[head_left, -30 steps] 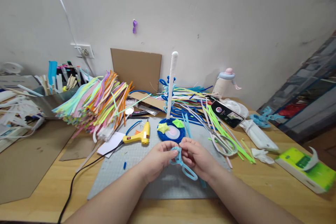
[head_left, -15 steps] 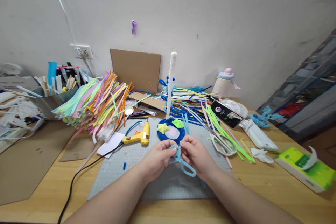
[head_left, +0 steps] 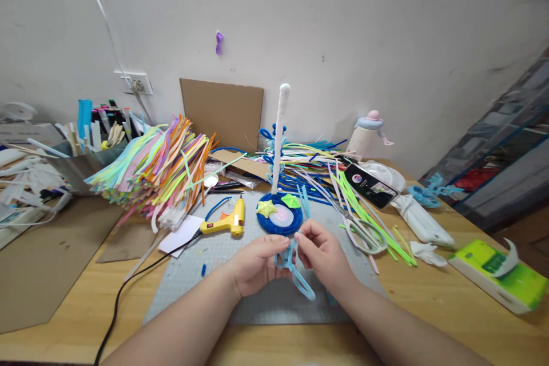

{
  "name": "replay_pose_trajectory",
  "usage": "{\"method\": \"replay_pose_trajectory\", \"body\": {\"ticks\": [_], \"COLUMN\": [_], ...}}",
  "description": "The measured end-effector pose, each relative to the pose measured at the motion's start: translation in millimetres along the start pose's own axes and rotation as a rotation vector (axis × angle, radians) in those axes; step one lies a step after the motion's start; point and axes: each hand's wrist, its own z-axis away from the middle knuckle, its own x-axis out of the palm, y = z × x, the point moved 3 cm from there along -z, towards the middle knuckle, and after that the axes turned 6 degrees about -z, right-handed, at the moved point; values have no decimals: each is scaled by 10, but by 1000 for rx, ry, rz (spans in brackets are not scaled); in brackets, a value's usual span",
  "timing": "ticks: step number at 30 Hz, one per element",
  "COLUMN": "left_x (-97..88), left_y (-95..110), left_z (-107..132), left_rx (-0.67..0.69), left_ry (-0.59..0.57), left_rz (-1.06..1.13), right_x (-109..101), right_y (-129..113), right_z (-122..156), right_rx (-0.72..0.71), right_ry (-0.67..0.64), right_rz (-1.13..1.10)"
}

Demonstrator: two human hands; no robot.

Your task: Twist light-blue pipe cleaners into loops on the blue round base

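Light blue pipe cleaner loops hang between my two hands, above the grey cutting mat. My left hand is closed on the looped pipe cleaner from the left, thumb on top. From the right, my right hand pinches its upper end between thumb and fingertips. Just beyond the hands lies a round dark blue base with a pale pink centre, a yellow star and a green star. A white wrapped stick rises upright behind it, with blue curls beside it.
A yellow glue gun with a black cord lies left of the base. Scissors, green pipe cleaners and a phone are at right. A large bundle of coloured pipe cleaners fills the left back. A tissue pack sits far right.
The light blue loops have turned, and the lower loop now hangs more steeply downward. My left hand has rolled slightly, its fingers now under the piece. My right hand keeps its pinch.
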Motion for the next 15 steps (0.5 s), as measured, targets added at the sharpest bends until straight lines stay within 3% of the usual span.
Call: {"method": "replay_pose_trajectory", "body": {"ticks": [7,15], "left_x": [-19,-58], "left_y": [-7,-30], "left_z": [-1,-17], "left_rx": [2,-24], "left_ry": [-37,8], "left_rz": [1,30], "right_x": [6,-4], "right_y": [-13,-31], "right_z": [-9,-8], "right_rx": [20,-16], "right_ry": [-31,-15], "right_rz": [-85,-78]}}
